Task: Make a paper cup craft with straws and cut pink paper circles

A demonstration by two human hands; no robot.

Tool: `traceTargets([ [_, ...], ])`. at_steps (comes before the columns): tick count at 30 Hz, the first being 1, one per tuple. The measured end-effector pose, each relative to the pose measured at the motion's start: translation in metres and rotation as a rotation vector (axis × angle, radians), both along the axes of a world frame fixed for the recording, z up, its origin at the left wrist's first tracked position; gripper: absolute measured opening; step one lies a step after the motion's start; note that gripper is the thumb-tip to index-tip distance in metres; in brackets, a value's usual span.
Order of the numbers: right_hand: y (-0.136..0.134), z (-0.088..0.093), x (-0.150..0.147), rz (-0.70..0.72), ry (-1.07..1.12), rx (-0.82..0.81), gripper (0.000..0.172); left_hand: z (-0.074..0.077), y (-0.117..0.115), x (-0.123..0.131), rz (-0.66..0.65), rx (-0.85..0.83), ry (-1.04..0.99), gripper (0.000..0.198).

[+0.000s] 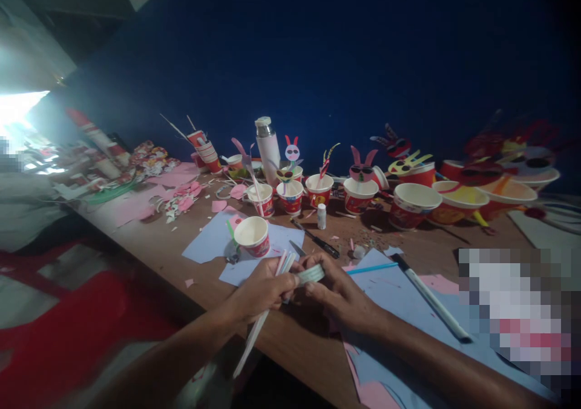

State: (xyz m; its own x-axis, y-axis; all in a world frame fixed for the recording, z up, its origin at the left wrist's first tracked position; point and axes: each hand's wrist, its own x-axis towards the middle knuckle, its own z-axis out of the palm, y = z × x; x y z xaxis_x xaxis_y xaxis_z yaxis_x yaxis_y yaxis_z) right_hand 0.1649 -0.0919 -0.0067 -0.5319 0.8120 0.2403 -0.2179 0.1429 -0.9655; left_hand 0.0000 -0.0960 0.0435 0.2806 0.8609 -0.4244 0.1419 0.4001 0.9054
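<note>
My left hand (258,291) is closed round a bundle of thin white straws (252,345), which slant down toward the table's front edge. Pinched in my right hand (347,297) is a roll of pale tape (311,274), close against the left thumb and the straws. Whether a strip of tape joins the two cannot be made out. Just beyond my hands, a red and white paper cup (252,237) stands on sheets of pale blue paper (206,237). A dark-handled tool (323,244) lies behind the right hand.
Several paper cups (361,194) with paper animal figures stand in a row behind. A white flask (269,152) and small bottle (321,216) stand among them. At right lie a marker (433,300) and blue stick (372,268). Pink scraps (181,197) litter the left; a red chair (86,318) stands below.
</note>
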Motion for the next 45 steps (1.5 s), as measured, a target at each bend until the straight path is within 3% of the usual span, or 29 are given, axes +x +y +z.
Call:
traceTargets([
  [10, -0.001, 0.0, -0.001, 0.013, -0.003, -0.001, 0.023, 0.003, -0.003, -0.001, 0.014, -0.031, -0.051, 0.027],
  [22, -0.001, 0.0, -0.001, 0.039, 0.04, -0.044, 0.021, 0.002, 0.0, 0.001, 0.003, -0.03, -0.029, 0.016],
  [28, -0.001, -0.002, -0.002, 0.01, 0.058, -0.072, 0.023, 0.003, 0.0, 0.0, 0.015, -0.076, -0.076, 0.023],
  [33, 0.002, -0.004, -0.006, -0.066, 0.112, -0.158, 0.023, 0.004, -0.001, 0.002, -0.06, -0.059, -0.108, 0.013],
  [41, 0.011, -0.001, 0.004, -0.151, -0.051, -0.004, 0.031, 0.0, 0.002, -0.001, -0.041, -0.034, -0.093, 0.024],
  [45, 0.013, -0.002, 0.003, -0.137, 0.057, -0.094, 0.031, -0.001, 0.002, -0.001, -0.033, -0.012, -0.071, 0.024],
])
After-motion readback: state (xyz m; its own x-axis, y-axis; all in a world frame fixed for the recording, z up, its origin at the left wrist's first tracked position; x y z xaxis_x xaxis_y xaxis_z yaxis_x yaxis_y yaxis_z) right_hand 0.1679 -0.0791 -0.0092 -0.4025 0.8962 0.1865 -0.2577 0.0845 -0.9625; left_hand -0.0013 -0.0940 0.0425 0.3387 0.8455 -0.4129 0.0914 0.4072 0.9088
